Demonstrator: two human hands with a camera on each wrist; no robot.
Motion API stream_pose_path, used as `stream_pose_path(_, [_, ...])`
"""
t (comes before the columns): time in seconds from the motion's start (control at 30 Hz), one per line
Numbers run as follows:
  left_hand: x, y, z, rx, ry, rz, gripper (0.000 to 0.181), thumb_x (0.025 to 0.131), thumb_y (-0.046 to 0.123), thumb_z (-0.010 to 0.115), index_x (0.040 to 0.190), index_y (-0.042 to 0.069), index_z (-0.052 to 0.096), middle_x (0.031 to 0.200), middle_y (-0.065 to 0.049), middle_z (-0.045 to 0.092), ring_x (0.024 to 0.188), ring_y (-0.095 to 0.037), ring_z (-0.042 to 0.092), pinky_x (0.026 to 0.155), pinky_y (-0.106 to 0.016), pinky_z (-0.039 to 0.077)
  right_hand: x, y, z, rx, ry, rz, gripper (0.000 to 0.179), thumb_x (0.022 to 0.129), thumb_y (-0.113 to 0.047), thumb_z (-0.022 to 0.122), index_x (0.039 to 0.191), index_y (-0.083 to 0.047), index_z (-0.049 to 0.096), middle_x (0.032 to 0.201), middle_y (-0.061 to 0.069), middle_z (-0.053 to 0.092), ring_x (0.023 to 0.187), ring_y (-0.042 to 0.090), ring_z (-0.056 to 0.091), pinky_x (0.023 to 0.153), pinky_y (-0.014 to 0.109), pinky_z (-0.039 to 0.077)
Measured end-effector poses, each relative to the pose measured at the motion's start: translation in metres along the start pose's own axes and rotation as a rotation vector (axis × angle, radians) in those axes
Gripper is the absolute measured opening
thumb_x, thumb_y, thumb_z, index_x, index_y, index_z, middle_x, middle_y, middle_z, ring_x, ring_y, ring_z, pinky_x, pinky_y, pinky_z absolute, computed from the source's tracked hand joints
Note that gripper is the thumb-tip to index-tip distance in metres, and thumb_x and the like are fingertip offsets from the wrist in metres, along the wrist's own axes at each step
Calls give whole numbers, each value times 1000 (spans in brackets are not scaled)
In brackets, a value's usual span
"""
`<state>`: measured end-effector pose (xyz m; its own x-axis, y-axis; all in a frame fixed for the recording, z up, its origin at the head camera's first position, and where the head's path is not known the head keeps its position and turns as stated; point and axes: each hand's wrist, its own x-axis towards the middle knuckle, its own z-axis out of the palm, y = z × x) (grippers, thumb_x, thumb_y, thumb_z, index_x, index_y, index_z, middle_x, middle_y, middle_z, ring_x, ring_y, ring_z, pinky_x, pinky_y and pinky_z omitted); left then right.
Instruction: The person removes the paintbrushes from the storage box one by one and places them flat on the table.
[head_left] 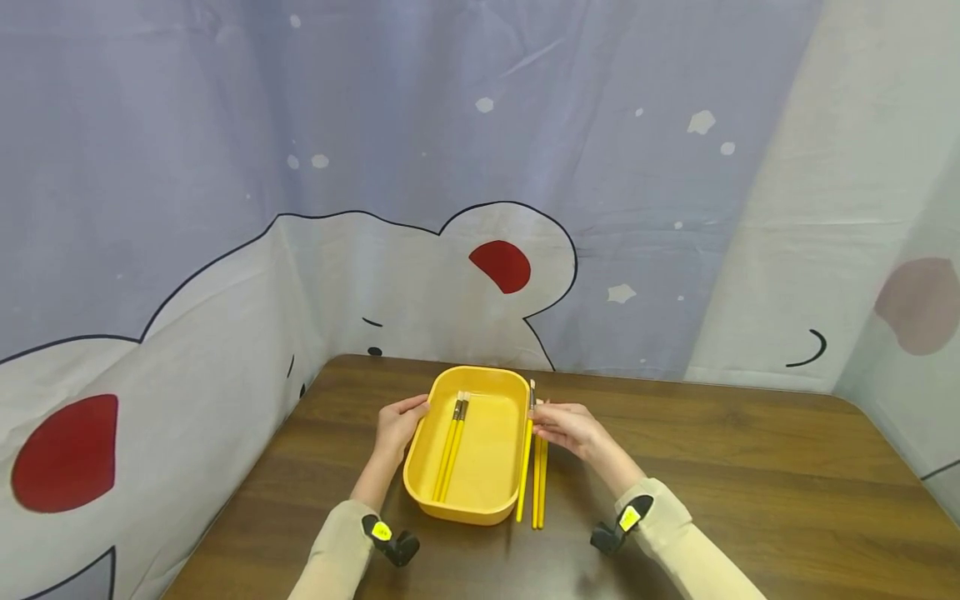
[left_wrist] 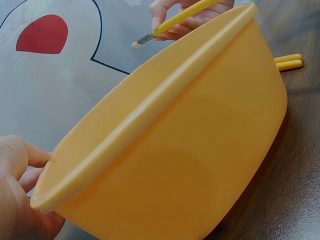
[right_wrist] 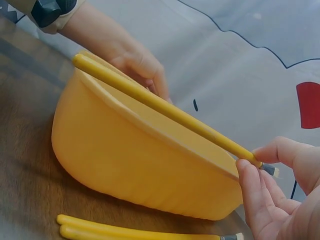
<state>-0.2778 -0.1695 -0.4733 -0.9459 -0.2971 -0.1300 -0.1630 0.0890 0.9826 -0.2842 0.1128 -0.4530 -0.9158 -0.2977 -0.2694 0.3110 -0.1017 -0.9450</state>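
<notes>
A yellow plastic tray [head_left: 491,450] with raised walls stands on the table, and two yellow-handled paintbrushes [head_left: 450,454] lie side by side inside it, bristles toward the far end. My left hand [head_left: 399,427] grips the tray's left rim, thumb and fingers around the edge, as the left wrist view also shows. Between thumb and fingers, my right hand [head_left: 573,432] pinches another paintbrush [right_wrist: 170,111] near its metal collar. That brush is raised beside the tray's right rim. Below it, two more paintbrushes [right_wrist: 135,234] lie together on the table, right of the tray.
The brown wooden table [head_left: 712,483] stretches away to the right. A cloth curtain [head_left: 420,292] printed with white bears hangs behind it and along the left side. Each sleeve carries a black wrist camera [head_left: 622,525].
</notes>
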Motion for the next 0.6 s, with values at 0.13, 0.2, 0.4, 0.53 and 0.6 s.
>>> stream_pose_path(0.13, [0, 0, 0, -3, -3, -3, 31, 93, 12, 60, 120, -3, 65, 126, -27, 60, 109, -37, 63, 88, -40, 56, -1, 2, -3, 13, 0, 2, 20, 90, -1, 58, 107, 7, 62, 74, -3, 70, 66, 4, 66, 64, 14, 56])
stream_pose_path(0.2, [0, 0, 0, -2, -5, -2, 32, 94, 12, 60, 120, -4, 64, 126, -27, 60, 110, -38, 63, 88, -40, 56, -1, 2, -4, 15, -4, 0, 17, 90, -1, 58, 103, 5, 64, 74, -3, 70, 66, 4, 66, 65, 14, 56])
stream_pose_path(0.4, [0, -1, -1, 2, 0, 2, 31, 93, 11, 60, 120, -4, 65, 126, -28, 60, 110, -38, 63, 88, -40, 56, -1, 4, -9, 9, -7, -3, 13, 90, -2, 59, 98, 1, 69, 75, -2, 72, 67, 5, 67, 65, 15, 56])
stream_pose_path(0.53, [1, 0, 0, -1, 5, 0, 31, 93, 11, 61, 119, -4, 65, 125, -27, 60, 109, -37, 63, 87, -39, 57, 1, 6, -12, 0, 0, -1, 15, 89, -3, 60, 101, 2, 68, 77, -2, 72, 67, 5, 67, 64, 14, 56])
stream_pose_path(0.6, [1, 0, 0, -3, 2, -2, 31, 92, 11, 61, 119, -3, 65, 125, -27, 60, 109, -37, 63, 87, -39, 57, 1, 6, -13, -1, 13, 7, 15, 89, -2, 60, 100, 2, 68, 77, -1, 72, 66, 5, 67, 64, 15, 56])
